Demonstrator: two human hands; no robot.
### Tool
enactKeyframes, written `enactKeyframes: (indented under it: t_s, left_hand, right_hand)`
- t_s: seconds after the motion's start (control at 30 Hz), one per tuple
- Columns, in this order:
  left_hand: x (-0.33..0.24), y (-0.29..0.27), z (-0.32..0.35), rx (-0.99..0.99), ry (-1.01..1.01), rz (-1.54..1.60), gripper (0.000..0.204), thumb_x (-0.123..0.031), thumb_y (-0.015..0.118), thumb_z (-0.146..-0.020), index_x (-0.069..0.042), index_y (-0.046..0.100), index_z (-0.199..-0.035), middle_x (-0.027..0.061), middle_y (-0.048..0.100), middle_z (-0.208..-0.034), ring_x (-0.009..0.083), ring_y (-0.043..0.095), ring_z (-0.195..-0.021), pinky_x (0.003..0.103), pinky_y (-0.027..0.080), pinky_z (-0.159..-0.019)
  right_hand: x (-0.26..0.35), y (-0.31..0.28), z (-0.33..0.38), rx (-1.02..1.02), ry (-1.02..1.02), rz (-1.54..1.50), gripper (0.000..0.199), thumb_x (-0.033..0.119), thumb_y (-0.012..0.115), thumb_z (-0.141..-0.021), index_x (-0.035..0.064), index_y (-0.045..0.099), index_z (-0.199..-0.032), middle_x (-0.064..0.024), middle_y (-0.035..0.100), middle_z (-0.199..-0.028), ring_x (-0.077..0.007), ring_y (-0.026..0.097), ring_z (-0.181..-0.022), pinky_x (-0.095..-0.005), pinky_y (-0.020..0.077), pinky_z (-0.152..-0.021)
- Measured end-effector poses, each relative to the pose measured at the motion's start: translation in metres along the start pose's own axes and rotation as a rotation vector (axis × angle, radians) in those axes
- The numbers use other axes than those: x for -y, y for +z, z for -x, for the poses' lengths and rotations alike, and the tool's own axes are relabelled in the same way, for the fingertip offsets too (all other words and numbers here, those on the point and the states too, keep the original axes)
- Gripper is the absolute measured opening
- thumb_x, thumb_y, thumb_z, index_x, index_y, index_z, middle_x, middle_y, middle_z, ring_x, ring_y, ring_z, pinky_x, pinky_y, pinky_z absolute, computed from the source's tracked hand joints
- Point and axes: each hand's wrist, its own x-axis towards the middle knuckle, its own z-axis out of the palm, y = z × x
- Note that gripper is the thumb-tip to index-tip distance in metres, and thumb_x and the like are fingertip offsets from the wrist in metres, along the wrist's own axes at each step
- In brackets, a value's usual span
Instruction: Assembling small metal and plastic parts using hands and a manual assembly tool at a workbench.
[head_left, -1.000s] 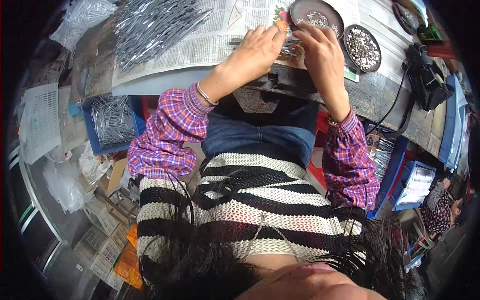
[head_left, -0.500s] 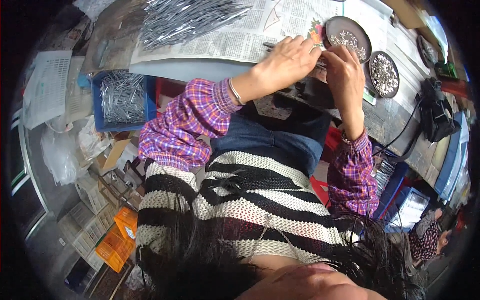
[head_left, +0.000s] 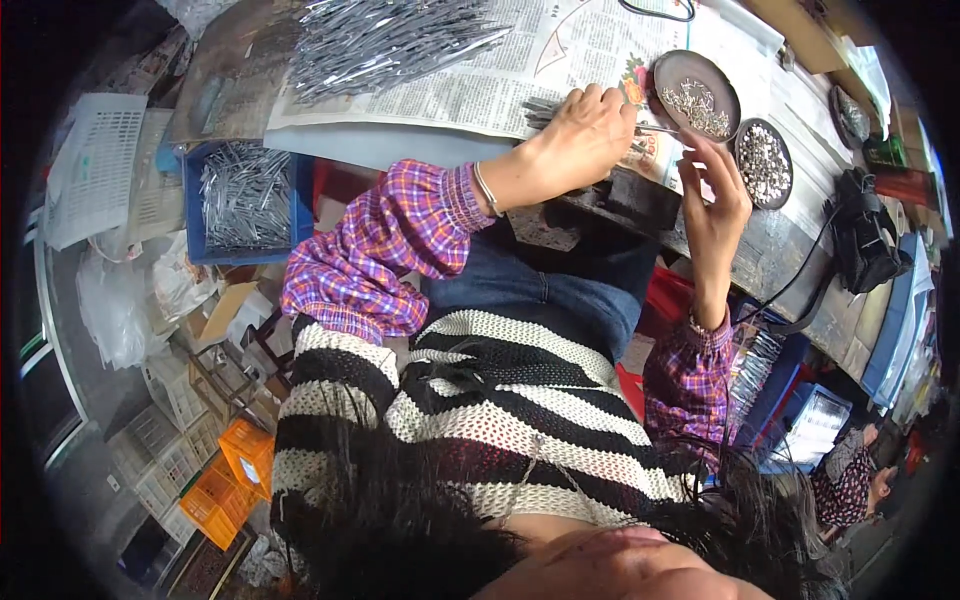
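Observation:
My left hand (head_left: pixel 588 132) is closed over the newspaper near the table's front edge. Thin dark metal strips (head_left: pixel 540 110) stick out of its left side, and one slender metal piece (head_left: pixel 655 128) points right from its fingertips. My right hand (head_left: pixel 716 190) is just right of that tip, thumb and fingers apart; I see nothing held in it. Beyond the hands is a round dark dish (head_left: pixel 735 85) with small shiny metal parts (head_left: pixel 697 103). To its right stands a second dark dish (head_left: pixel 741 180) heaped with small silvery pieces (head_left: pixel 764 165).
A large pile of metal strips (head_left: pixel 390 40) lies on the newspaper (head_left: pixel 440 115). Left of my knees, a blue bin (head_left: pixel 197 225) holds more strips. A black bag with a strap (head_left: pixel 868 235) sits at the table's right. Another person's patterned sleeve (head_left: pixel 840 485) shows far right.
My right hand has drawn away from my left fingertips, to the right and nearer to me, and its fingers have spread. The left hand keeps hold of the strips.

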Motion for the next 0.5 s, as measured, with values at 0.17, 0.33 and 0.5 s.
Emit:
enactKeyframes:
  t_s: [0.17,0.33,0.5]
  left_hand:
    - [0.0,-0.004,0.0,-0.043,-0.006,0.026,0.035,0.003,0.062,-0.059,0.004,0.049,-0.092,0.0141,0.049,-0.088,0.0259,0.05,-0.085,0.034,0.043,-0.075]
    - [0.001,0.0,0.004,-0.173,0.031,0.019,0.03,0.004,0.056,-0.062,0.003,0.049,-0.09,0.0131,0.053,-0.081,0.0259,0.051,-0.079,0.035,0.042,-0.073]
    - [0.002,0.0,0.002,-0.126,0.036,0.107,0.035,0.006,0.054,-0.065,0.003,0.046,-0.099,0.0159,0.055,-0.087,0.0283,0.054,-0.087,0.037,0.042,-0.078]
  right_hand:
    - [0.008,0.0,0.006,-0.042,0.128,-0.074,0.024,-0.005,0.059,-0.081,0.0018,0.064,-0.103,-0.0088,0.064,-0.097,-0.0125,0.061,-0.08,-0.0242,0.0501,-0.065]
    - [0.006,-0.002,0.013,-0.028,0.177,-0.103,0.022,-0.003,0.059,-0.082,0.0017,0.064,-0.103,-0.0071,0.064,-0.097,-0.0111,0.06,-0.081,-0.0222,0.0494,-0.066]
    - [0.004,-0.004,0.018,-0.025,0.223,-0.125,0.024,-0.002,0.059,-0.082,0.003,0.065,-0.104,-0.0053,0.063,-0.097,-0.0092,0.059,-0.08,-0.0211,0.0482,-0.066]
